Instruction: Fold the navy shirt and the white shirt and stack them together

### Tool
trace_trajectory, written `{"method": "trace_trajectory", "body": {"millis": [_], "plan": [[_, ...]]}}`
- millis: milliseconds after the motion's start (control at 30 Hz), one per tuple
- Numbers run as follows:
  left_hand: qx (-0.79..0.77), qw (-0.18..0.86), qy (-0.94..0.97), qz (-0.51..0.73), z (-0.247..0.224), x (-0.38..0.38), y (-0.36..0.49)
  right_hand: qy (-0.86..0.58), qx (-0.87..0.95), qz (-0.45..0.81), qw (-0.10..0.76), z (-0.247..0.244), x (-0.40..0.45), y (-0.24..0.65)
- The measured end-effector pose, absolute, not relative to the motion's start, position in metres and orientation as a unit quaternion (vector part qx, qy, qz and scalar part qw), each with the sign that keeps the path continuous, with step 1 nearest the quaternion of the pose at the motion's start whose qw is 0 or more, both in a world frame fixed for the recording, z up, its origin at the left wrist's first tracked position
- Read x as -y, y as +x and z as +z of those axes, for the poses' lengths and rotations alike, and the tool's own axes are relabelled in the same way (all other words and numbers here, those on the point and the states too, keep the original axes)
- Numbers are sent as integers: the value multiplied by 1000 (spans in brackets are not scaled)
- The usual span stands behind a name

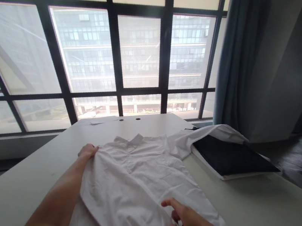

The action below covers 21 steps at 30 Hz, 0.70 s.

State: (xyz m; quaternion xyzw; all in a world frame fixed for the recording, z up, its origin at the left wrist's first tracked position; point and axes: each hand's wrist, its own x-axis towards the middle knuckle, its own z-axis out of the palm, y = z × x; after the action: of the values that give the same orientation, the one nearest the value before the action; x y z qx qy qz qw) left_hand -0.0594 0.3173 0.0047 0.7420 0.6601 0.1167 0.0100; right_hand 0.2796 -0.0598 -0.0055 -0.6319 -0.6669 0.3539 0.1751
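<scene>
White table [36, 184] by windows [86, 50]: left hand [88, 151] grips shirt [148, 170] near one shoulder; right hand [189, 219], fingers parted, over its front.

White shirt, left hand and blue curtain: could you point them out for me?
White shirt [149, 174]: head view, wrinkled cloth of its body.
Left hand [88, 150]: head view, back of the hand.
Blue curtain [241, 60]: head view, its hanging folds.

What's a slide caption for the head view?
White shirt on a table: left hand gripping near one shoulder, right hand over the lower front.
</scene>
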Motion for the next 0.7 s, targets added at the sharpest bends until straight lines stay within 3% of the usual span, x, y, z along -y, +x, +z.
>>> {"method": "trace_trajectory", "body": {"millis": [200, 367, 433, 533, 700], "plan": [[-689, -44, 717, 94, 6, -288, -33, -654, 698, 261, 126, 6, 66, 280], [-561, -81, 819, 86, -4, -236, -35, -562, 789, 72, 237, 7, 64, 269], [-532, -49, 842, 73, -18, -219, -48, -483, 837, 82, 243, 6, 64, 263], [-532, -6, 844, 73, -38, -206, -73, -403, 883, 157, 185, 2, 66, 257], [-546, 38, 835, 52, -44, -209, -100, -384, 882, 243, 122, -2, 68, 262]]}}
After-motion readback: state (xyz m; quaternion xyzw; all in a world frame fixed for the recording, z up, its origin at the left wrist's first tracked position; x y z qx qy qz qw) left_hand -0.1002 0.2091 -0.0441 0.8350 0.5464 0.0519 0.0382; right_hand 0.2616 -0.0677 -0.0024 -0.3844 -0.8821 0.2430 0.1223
